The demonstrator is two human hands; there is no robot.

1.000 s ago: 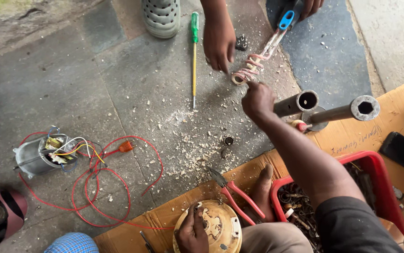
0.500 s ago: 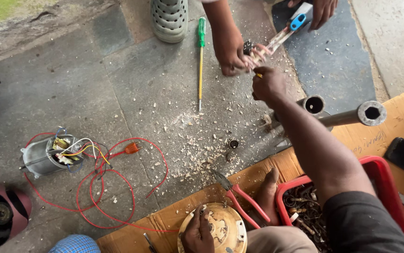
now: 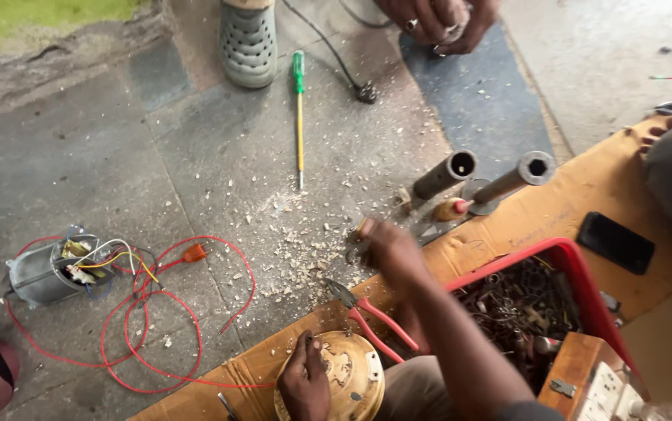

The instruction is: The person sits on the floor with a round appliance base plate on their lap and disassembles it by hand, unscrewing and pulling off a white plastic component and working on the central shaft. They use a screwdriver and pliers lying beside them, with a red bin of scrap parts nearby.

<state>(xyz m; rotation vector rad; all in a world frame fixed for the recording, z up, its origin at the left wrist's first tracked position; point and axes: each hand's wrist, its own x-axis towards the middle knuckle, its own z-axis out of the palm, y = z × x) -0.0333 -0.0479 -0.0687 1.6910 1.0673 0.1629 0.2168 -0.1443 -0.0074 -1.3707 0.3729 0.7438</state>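
The left hand point(image 3: 305, 380) grips the near-left rim of a brass disc point(image 3: 345, 376) on cardboard point(image 3: 554, 195). The right hand point(image 3: 387, 248), blurred, its grasp unclear, hovers over the cardboard's far edge, pliers point(image 3: 371, 313) just near. Open floor point(image 3: 196, 156) lies far-left.

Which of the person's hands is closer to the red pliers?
Left, narrowly. The left hand rests on the round metal disc, just beside the red pliers' handles. The right hand is blurred above the pliers' tip, over the scattered shavings, apart from them.
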